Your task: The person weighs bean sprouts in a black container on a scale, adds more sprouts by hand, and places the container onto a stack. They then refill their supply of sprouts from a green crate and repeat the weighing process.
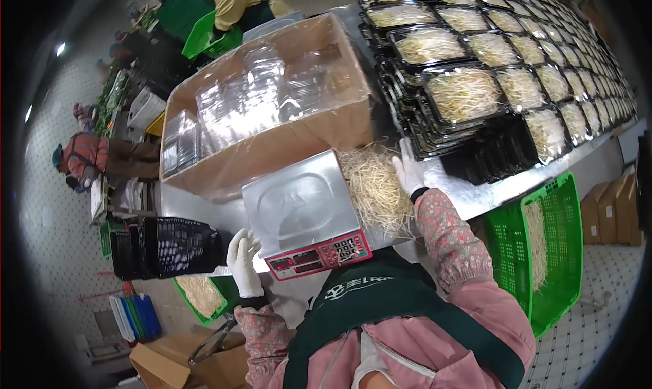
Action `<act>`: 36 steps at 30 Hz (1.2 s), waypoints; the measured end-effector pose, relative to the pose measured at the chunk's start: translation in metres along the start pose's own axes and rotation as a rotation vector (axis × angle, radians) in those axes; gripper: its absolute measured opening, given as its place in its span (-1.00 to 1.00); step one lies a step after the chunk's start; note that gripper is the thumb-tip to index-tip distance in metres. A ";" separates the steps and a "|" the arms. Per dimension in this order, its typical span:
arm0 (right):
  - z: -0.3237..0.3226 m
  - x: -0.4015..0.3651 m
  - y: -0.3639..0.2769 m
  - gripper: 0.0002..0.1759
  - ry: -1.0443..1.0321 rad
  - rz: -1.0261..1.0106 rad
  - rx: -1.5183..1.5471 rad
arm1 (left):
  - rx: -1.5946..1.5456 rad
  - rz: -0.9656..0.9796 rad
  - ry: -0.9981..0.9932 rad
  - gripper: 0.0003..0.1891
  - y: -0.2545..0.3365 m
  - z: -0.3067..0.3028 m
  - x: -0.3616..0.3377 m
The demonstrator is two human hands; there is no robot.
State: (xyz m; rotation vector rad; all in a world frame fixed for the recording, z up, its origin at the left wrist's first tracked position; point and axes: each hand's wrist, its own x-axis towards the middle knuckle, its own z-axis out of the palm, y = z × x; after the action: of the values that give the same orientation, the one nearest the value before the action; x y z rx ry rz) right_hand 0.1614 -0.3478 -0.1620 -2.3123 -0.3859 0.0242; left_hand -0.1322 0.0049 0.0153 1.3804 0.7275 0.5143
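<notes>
The loose heap of pale, stringy bean sprouts (pixel 372 188) lies on the steel desk (pixel 475 193), just right of the silver weighing scale with the red keypad front (pixel 299 209) and touching its right edge. Its long axis runs from the person's body away toward the cardboard box of clear plastic lids (pixel 272 110), alongside the scale.

The right hand (pixel 408 173), in a white glove, is the nearer one by far. It rests on the far right rim of the heap with its fingers stretched out and not closed on anything, as far as can be seen.

The left hand (pixel 243 258), also in a white glove, is on the other side of the scale, well apart from the sprouts. Its fingers are loosely spread and point upward. It sits in the gap between the scale's near left corner and the end of a stack of black plastic trays (pixel 173 246) lying on its side — whether it touches either cannot be told.

So the two hands are wide apart, with the scale between them.

Beyond the right hand stand rows of black trays already filled with sprouts (pixel 462 93), and a green plastic crate (pixel 553 219) holding more sprouts sits low at the person's right.
</notes>
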 end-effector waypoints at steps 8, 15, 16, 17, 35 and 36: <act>0.020 0.022 -0.034 -0.45 0.114 -0.285 -0.060 | 0.466 0.245 0.325 -0.57 -0.048 -0.077 0.005; 0.059 -0.044 -0.140 -0.22 -0.338 0.019 0.746 | 0.437 -0.097 0.120 -0.26 -0.117 -0.051 0.025; 0.057 -0.047 -0.151 -0.18 -0.382 0.115 0.828 | 0.469 -0.076 0.088 -0.26 -0.116 -0.050 0.026; 0.061 -0.048 -0.152 -0.18 -0.374 0.107 0.840 | 0.501 -0.053 0.050 -0.26 -0.115 -0.050 0.029; 0.010 -0.096 -0.138 0.12 -0.079 -0.354 0.025 | 0.362 0.174 0.197 -0.44 -0.089 -0.109 0.073; 0.001 -0.108 -0.110 0.20 -0.013 -0.352 -0.074 | 0.401 0.230 0.250 -0.45 -0.079 -0.110 0.066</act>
State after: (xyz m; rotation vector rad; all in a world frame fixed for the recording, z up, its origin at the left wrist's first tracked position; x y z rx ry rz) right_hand 0.0286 -0.3058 -0.0954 -2.2850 -0.8068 -0.1515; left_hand -0.1739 0.1164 -0.0772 1.8076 0.9129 0.7608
